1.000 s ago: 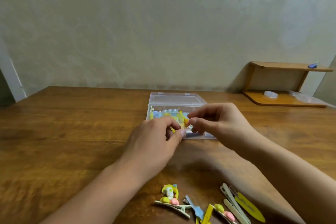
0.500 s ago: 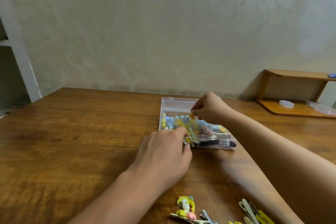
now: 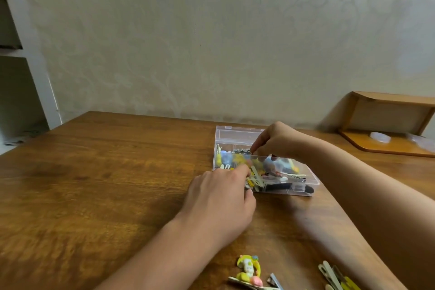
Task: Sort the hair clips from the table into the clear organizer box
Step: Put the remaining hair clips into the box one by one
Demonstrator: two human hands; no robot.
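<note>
The clear organizer box (image 3: 308, 178) lies open on the wooden table (image 3: 106, 172), its lid (image 3: 235, 134) folded back, with several colourful hair clips inside. My left hand (image 3: 219, 198) grips the box's front-left corner, fingers over the front wall. My right hand (image 3: 275, 141) hovers over the box's back part, fingertips pinched together on a small grey hair clip (image 3: 242, 151). Loose clips lie near the table's front edge: a yellow cartoon clip (image 3: 248, 271), a blue-grey clip (image 3: 275, 283) and cream and yellow clips (image 3: 334, 275).
A small wooden shelf (image 3: 388, 125) stands at the back right with a clear plastic piece (image 3: 380, 136) on its base. A patterned wall runs behind the table. A white frame (image 3: 35, 66) stands at the left.
My right hand has moved from the box's front to its back part and dipped lower. My left hand stays at the front-left corner. The view has shifted left.
</note>
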